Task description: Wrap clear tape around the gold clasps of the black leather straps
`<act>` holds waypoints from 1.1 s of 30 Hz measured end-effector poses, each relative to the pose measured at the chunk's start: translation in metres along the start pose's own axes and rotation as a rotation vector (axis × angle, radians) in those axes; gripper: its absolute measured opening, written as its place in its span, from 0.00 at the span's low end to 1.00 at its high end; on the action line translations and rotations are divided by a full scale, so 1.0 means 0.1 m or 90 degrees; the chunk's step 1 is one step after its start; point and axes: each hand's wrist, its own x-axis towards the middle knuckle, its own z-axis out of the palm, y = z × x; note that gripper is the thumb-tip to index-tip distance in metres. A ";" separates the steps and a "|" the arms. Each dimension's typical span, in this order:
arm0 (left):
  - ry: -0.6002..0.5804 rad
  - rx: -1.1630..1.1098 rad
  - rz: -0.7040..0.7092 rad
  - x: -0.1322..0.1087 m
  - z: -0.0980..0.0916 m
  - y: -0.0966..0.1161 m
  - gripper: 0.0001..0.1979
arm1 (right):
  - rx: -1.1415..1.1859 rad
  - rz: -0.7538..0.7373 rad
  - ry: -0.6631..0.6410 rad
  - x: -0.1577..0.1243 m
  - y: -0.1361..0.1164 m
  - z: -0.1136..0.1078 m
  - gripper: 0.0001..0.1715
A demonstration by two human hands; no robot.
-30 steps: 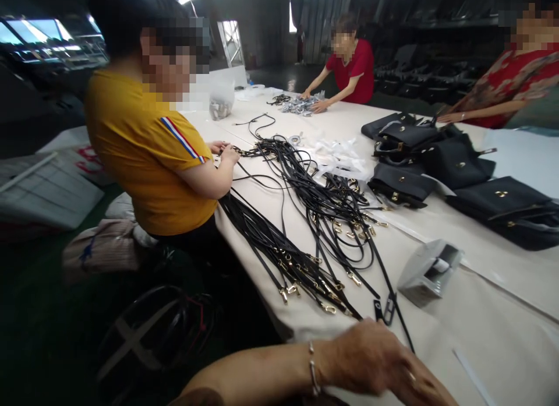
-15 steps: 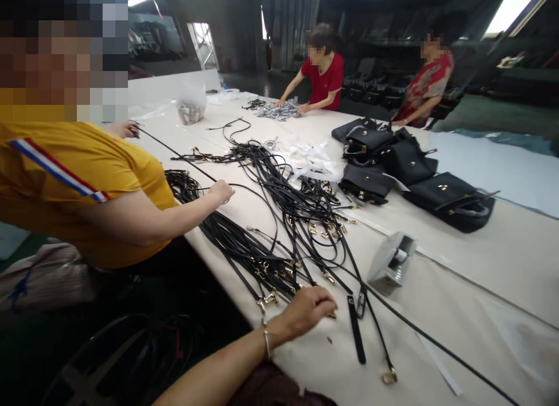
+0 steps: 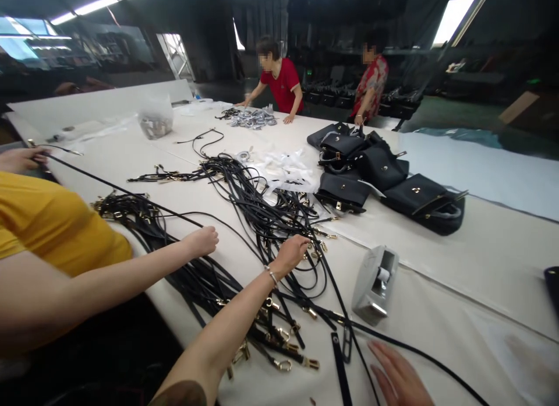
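Black gold-clasped straps (image 3: 248, 196) heaped on the surface (image 3: 437, 301), toward eleven o'clock from the left hand (image 3: 290, 254); arm stretched toward one o'clock, fingertips bunched, cannot tell if pinching any; right hand (image 3: 402, 377) at five o'clock, fingers extended.

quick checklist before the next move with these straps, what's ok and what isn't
1. Left hand over the strap pile: ok.
2. Left fingers closed on a strap: cannot tell, the fingertips blend into the clutter.
3. Right hand open: ok, fingers extended, partly cut off by the frame.
4. Straps in the pile untangled: not ok, they loop and cross.
5. Co-worker's near hand apart from the left hand: ok, a gap shows.
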 end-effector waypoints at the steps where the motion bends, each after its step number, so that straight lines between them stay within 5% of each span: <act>1: -0.020 0.009 0.015 0.18 0.08 -0.01 0.14 | -0.022 -0.055 0.001 0.16 -0.09 0.13 0.21; 5: -0.092 0.050 0.088 0.77 0.44 0.02 0.14 | -0.079 -0.129 0.026 0.60 -0.31 0.54 0.23; 10: -0.163 0.094 0.152 1.27 0.71 0.10 0.11 | -0.090 -0.062 -0.051 0.54 -0.21 0.56 0.21; 16: -0.237 0.151 0.217 1.56 0.69 0.04 0.09 | -0.017 0.046 -0.105 0.43 -0.38 0.38 0.24; 20: -0.245 0.184 0.262 1.63 0.59 -0.03 0.05 | 0.018 0.288 -0.305 0.69 -0.71 0.37 0.27; 21: -0.238 0.191 0.275 1.63 0.55 -0.03 0.05 | 0.022 0.332 -0.364 0.78 -0.77 0.39 0.23; 25: -0.163 0.231 0.326 1.57 0.30 0.09 0.11 | 0.009 0.377 -0.376 1.01 -0.85 0.44 0.07; 29: -0.086 0.136 0.248 1.31 -0.20 0.53 0.17 | 0.016 0.397 -0.368 0.96 -0.86 0.39 0.13; 33: -0.088 -0.085 0.084 0.63 -0.85 0.93 0.25 | 0.023 0.440 -0.349 0.75 -0.89 0.24 0.29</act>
